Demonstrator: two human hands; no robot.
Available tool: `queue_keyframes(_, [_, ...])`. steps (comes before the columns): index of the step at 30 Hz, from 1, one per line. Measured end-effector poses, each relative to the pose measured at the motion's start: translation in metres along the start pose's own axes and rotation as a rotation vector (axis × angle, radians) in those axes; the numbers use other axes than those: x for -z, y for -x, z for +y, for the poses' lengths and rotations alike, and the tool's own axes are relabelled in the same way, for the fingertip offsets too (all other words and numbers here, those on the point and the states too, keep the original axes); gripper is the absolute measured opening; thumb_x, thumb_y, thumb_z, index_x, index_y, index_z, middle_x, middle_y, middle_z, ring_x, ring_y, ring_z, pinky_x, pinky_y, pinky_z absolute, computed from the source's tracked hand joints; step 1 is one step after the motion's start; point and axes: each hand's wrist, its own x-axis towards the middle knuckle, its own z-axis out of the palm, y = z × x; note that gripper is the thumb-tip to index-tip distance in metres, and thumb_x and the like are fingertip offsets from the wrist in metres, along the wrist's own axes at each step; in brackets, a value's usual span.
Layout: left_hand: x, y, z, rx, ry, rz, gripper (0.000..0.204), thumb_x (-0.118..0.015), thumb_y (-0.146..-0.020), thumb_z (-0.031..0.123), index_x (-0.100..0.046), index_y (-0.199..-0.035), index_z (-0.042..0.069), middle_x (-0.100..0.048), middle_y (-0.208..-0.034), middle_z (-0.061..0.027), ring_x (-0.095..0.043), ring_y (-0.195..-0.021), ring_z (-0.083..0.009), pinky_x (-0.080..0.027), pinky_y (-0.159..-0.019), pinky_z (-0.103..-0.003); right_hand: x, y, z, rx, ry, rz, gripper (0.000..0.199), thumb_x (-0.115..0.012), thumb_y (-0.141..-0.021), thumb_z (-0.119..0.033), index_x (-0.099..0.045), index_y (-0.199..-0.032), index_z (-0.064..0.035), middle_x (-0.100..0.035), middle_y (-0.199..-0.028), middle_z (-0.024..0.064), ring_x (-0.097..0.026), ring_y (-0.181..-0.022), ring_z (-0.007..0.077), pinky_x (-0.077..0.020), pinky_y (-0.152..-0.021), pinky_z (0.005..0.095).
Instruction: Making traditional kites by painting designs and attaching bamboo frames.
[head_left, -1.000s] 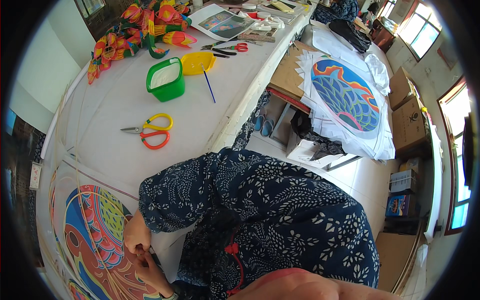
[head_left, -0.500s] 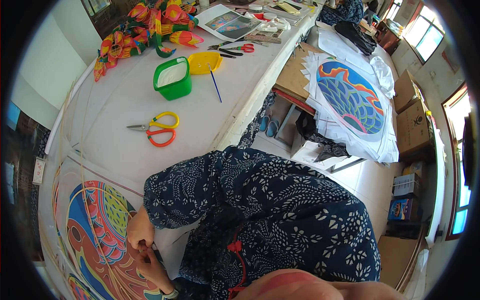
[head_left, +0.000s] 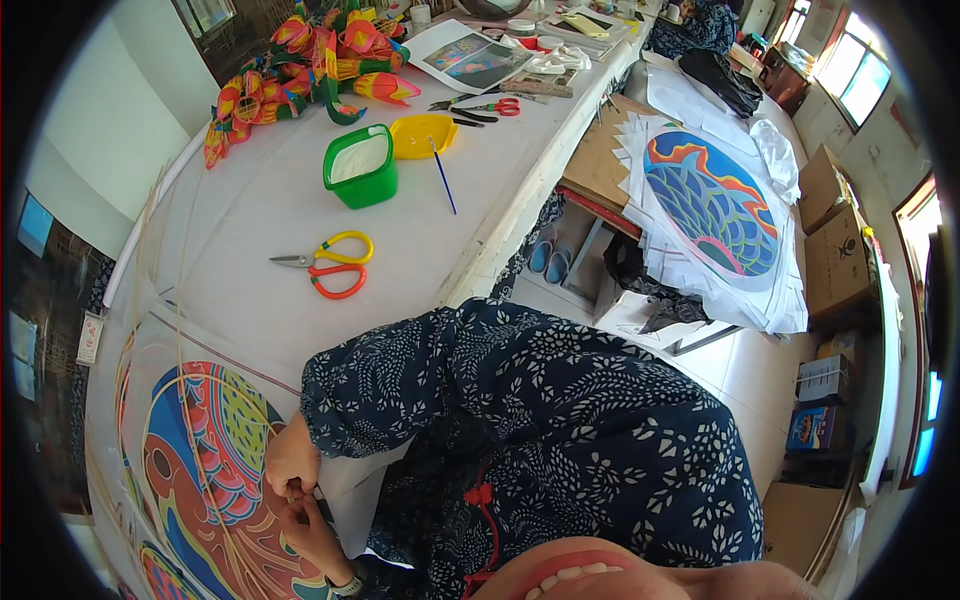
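Observation:
At the lower left, my right hand (head_left: 292,455) is closed, fingertips pinched, at the edge of a brightly painted sheet (head_left: 172,500). Just below it my left hand (head_left: 312,535), with a watch at the wrist, pinches at the same spot, and the fingertips of both nearly meet. What they grip is too small and covered to make out. Thin pale strips (head_left: 180,400), like split bamboo, curve across the painted sheet. Farther up the table lie scissors (head_left: 325,263) with one yellow and one red handle.
A green tub (head_left: 360,168) of white paste, its yellow lid (head_left: 424,136) and a blue brush (head_left: 444,178) stand beyond the scissors. Colourful flower-like pieces (head_left: 300,75) are heaped at the far left. Another table to the right holds a round painted design (head_left: 715,205) on stacked sheets.
The whole view has shifted slightly, so things sit a little farther right. Both hands stay pinched together at the sheet's edge, with little visible change.

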Motion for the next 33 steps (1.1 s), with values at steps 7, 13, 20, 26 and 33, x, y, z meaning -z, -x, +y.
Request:
queue_keyframes(7, [0.001,0.001,0.002,-0.004,-0.01,0.004,0.021,-0.07,-0.086,0.012,-0.058,-0.076,-0.002,-0.056,-0.062,-0.0053,-0.048,-0.054,-0.0105,-0.039,-0.051,-0.026,-0.003,0.001,0.0,0.011,-0.016,0.02,0.013,-0.068,-0.076,-0.019,-0.071,-0.085,-0.01,-0.066,-0.081,0.008,-0.064,-0.079,0.0248,-0.0486,-0.069,0.039])
queue_keyframes(13, [0.0,-0.001,-0.001,-0.056,-0.022,0.021,0.021,-0.071,-0.085,0.012,-0.058,-0.076,-0.002,-0.057,-0.064,-0.0056,-0.05,-0.055,-0.0121,-0.04,-0.052,-0.027,-0.003,0.002,0.002,0.019,-0.048,0.022,0.011,-0.068,-0.075,-0.017,-0.07,-0.083,-0.0096,-0.065,-0.081,0.0085,-0.063,-0.078,0.0252,-0.0486,-0.068,0.0388])
queue_keyframes(20, [0.001,0.001,-0.003,-0.014,-0.007,0.008,0.021,-0.072,-0.085,0.013,-0.059,-0.077,-0.001,-0.059,-0.066,-0.0065,-0.052,-0.056,-0.0139,-0.042,-0.053,-0.028,-0.003,0.003,0.0,-0.007,-0.083,0.024,0.009,-0.069,-0.075,-0.017,-0.07,-0.081,-0.0102,-0.065,-0.081,0.0077,-0.063,-0.079,0.0255,-0.0487,-0.068,0.0383])
queue_keyframes(26, [0.002,0.001,-0.003,-0.003,0.015,-0.003,0.02,-0.072,-0.085,0.014,-0.06,-0.079,-0.001,-0.06,-0.065,-0.0075,-0.054,-0.057,-0.0154,-0.043,-0.054,-0.029,-0.003,0.003,-0.001,-0.001,-0.087,0.029,0.01,-0.07,-0.074,-0.016,-0.07,-0.082,-0.0103,-0.065,-0.082,0.0077,-0.063,-0.079,0.0258,-0.0485,-0.068,0.0385])
queue_keyframes(33, [0.003,-0.002,-0.008,0.011,-0.013,-0.027,0.021,-0.071,-0.085,0.016,-0.061,-0.081,-0.002,-0.061,-0.066,-0.0086,-0.056,-0.057,-0.018,-0.044,-0.056,-0.031,-0.002,0.004,0.0,0.01,-0.112,0.057,0.012,-0.071,-0.073,-0.016,-0.069,-0.083,-0.0097,-0.065,-0.082,0.0081,-0.063,-0.08,0.0267,-0.0483,-0.068,0.0391])
